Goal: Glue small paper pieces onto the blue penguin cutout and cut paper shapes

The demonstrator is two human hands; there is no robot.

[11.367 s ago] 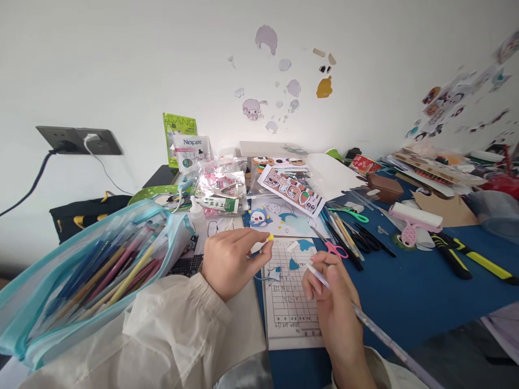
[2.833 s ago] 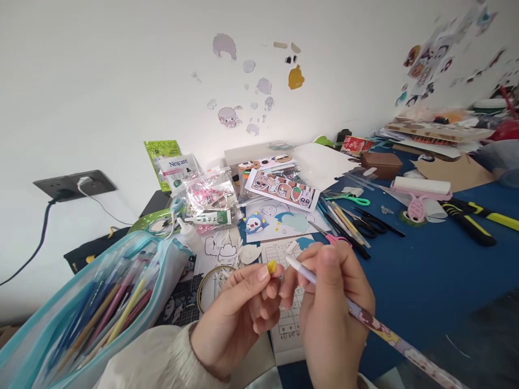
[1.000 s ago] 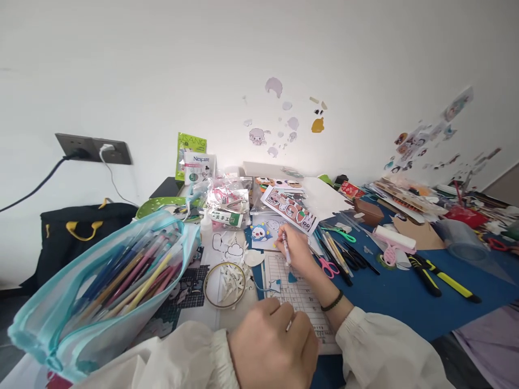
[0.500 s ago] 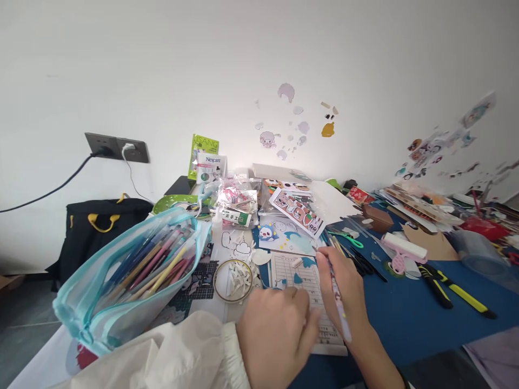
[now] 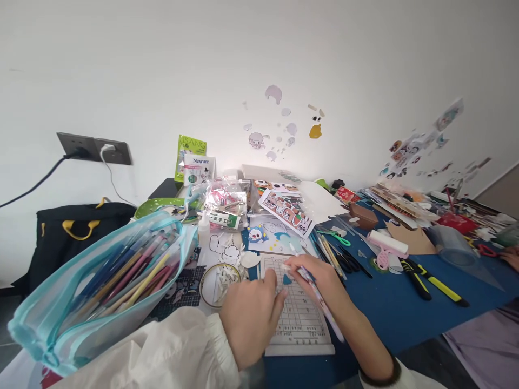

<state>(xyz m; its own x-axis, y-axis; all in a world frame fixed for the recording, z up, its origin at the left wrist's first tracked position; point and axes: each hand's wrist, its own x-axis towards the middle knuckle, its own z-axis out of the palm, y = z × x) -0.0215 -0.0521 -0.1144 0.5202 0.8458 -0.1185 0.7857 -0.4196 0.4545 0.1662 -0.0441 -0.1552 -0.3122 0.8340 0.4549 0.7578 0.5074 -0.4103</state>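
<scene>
My right hand (image 5: 318, 275) is closed around a slim pen-like tool (image 5: 322, 302) with a patterned pale purple barrel, its tip pointing away from me. By its fingertips is a small white piece (image 5: 286, 267); whether it is pinched cannot be made out. Under both hands lies a printed grid sheet (image 5: 298, 324) with a small blue cut-out (image 5: 287, 279) on it. My left hand (image 5: 251, 319) rests at the sheet's left side, thumb apart from the bent fingers, whose tips are partly hidden. A round dish (image 5: 201, 289) of white paper strips sits beside it.
A mesh pencil case (image 5: 101, 319) full of pens stands at left. Beyond the sheet lie a penguin drawing (image 5: 259, 236) and a sticker strip (image 5: 286, 212). Right are scissors (image 5: 338, 237), a pink roller (image 5: 387, 248) and yellow-black pliers (image 5: 436, 283). Another person's hand (image 5: 511, 258) shows at the right edge.
The view has swung right. My right hand has moved toward the small white piece on the sheet, and the tool lies lower across it. My left thumb and forefinger have spread apart.
</scene>
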